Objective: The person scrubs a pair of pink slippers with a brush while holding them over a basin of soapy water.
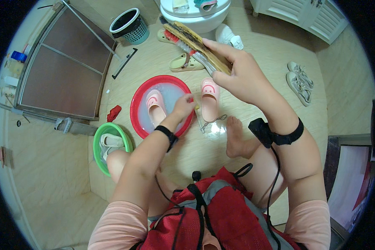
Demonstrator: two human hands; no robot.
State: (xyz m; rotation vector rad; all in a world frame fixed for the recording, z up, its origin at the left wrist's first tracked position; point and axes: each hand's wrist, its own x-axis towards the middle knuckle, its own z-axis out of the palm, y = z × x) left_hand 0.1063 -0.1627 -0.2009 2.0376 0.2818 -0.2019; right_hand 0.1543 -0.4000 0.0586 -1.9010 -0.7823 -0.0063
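Observation:
My right hand [237,67] is raised over the floor, gripping wooden-backed scrubbing brushes [211,53] with dark, red and white bristles; they overlap, so their number is unclear. My left hand [183,107] is at the right rim of a red basin [134,117] of cloudy water. Just beyond its fingers lies a thin clear stick with a yellow end [197,107]; whether the fingers hold it is unclear. One pink slipper [156,104] with a smiling face sits in the basin. Its match, another pink slipper [209,100], rests on the floor right of the basin.
A green basin [97,150] with white shoes [111,140] stands by my left knee. Beige clogs [186,63], white shoes [229,36] and grey sneakers [300,82] lie around. Further off are a waste bin [134,31], a squeegee [125,62] and a toilet [197,20].

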